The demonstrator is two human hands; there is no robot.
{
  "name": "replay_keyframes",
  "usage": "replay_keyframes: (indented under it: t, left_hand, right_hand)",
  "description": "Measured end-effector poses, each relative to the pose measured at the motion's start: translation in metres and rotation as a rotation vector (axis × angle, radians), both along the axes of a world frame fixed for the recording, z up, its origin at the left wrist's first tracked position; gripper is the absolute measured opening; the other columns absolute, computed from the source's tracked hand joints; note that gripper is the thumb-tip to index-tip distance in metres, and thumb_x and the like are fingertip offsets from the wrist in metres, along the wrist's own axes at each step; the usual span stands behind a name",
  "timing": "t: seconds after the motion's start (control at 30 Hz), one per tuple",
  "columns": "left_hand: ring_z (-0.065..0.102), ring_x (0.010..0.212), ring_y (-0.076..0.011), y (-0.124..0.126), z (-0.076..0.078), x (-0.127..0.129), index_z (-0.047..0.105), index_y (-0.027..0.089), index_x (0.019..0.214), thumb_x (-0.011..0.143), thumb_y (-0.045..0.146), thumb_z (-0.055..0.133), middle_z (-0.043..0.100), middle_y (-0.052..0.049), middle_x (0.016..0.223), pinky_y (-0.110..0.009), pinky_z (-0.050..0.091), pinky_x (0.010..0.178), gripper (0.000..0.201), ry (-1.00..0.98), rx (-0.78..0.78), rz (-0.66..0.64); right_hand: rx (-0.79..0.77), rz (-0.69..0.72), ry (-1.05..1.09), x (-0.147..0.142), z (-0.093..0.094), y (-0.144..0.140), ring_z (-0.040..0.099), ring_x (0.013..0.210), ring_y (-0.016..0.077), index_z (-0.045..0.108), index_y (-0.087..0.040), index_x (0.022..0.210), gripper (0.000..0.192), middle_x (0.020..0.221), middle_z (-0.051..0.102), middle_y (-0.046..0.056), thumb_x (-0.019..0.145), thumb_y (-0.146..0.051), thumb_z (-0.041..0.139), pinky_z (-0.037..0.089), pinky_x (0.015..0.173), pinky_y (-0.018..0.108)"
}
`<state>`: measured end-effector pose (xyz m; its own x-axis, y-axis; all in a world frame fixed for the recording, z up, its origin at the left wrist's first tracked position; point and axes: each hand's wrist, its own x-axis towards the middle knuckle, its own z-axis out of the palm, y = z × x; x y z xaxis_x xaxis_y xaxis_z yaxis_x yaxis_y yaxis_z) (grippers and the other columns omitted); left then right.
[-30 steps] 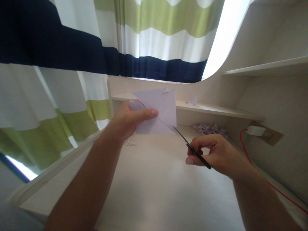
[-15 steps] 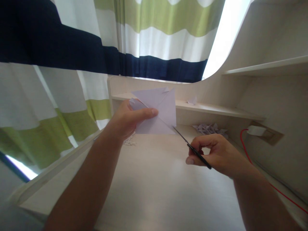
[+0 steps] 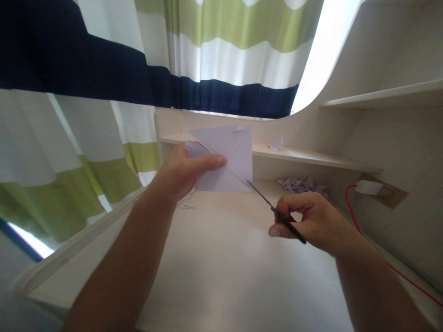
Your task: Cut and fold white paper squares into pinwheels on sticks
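My left hand (image 3: pixel 183 173) pinches a folded pale lilac sheet of paper (image 3: pixel 230 157) and holds it up above the light wooden desk (image 3: pixel 221 267). The thumb lies across the sheet's front. My right hand (image 3: pixel 308 221) grips black-handled scissors (image 3: pixel 277 213). Their thin blades point up and left, and the tip touches the paper's lower right corner. The blades look nearly closed.
A heap of small lilac folded paper pieces (image 3: pixel 301 185) lies at the back of the desk under a low shelf (image 3: pixel 311 157), where one more paper piece (image 3: pixel 277 145) rests. A red cable (image 3: pixel 360 230) runs from a white plug (image 3: pixel 368 187) on the right wall. Striped curtains (image 3: pixel 104 92) hang behind.
Almost nothing moved. The paper and the scissors shifted up and slightly right by a few pixels, with the blade tip staying at the sheet's lower right corner.
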<state>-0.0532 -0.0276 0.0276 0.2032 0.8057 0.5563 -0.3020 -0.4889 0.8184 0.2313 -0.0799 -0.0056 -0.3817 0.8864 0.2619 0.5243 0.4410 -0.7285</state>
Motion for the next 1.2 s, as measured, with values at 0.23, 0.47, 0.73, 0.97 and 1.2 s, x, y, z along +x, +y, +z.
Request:
replay_keyframes:
  t: [0.23,0.47,0.73,0.97,1.2]
  left_hand:
    - [0.079,0.083,-0.0230,0.000,-0.001,0.000,0.082,0.017,0.098,0.070,0.025,0.091,0.082,-0.007,0.096,-0.028,0.064,0.069,0.030,-0.005,0.003,-0.001]
    - [0.079,0.088,-0.0251,0.004,-0.002,-0.003,0.082,0.019,0.102,0.071,0.030,0.093,0.082,-0.009,0.103,-0.031,0.064,0.074,0.035,-0.014,0.022,0.007]
    - [0.076,0.104,-0.0284,0.015,-0.017,0.033,0.079,0.017,0.105,0.076,0.040,0.090,0.081,-0.009,0.112,-0.036,0.062,0.091,0.039,-0.157,0.086,0.205]
    - [0.075,0.104,-0.0247,0.014,-0.051,0.080,0.080,0.020,0.100,0.079,0.044,0.088,0.082,-0.007,0.108,-0.033,0.062,0.089,0.033,-0.213,-0.021,0.140]
    - [0.076,0.100,-0.0259,0.009,-0.066,0.096,0.080,0.018,0.100,0.078,0.043,0.087,0.082,-0.010,0.110,-0.035,0.063,0.088,0.034,-0.151,-0.110,0.017]
  right_hand:
    - [0.010,-0.014,0.004,-0.001,0.001,-0.001,0.042,0.055,0.0106,0.055,-0.019,0.057,0.054,0.057,0.052,-0.003,0.070,-0.056,0.092,0.029,0.051,0.028]
    - [-0.058,0.065,-0.051,0.006,-0.001,0.003,0.057,0.067,0.0156,0.073,-0.020,0.076,0.031,0.072,0.068,0.001,0.075,-0.043,0.093,0.041,0.058,0.028]
    - [-0.061,-0.053,0.244,-0.005,-0.005,0.014,0.050,0.059,0.0121,0.075,-0.018,0.075,0.032,0.065,0.061,-0.001,0.075,-0.045,0.091,0.036,0.053,0.026]
    - [0.129,-0.200,0.722,-0.026,-0.018,0.024,0.062,0.062,0.0164,0.080,-0.019,0.084,0.025,0.068,0.071,0.002,0.073,-0.037,0.093,0.048,0.059,0.030]
    - [0.185,-0.208,0.787,-0.018,-0.017,0.026,0.059,0.056,0.0150,0.075,-0.019,0.067,0.021,0.062,0.069,0.002,0.073,-0.031,0.091,0.046,0.056,0.030]
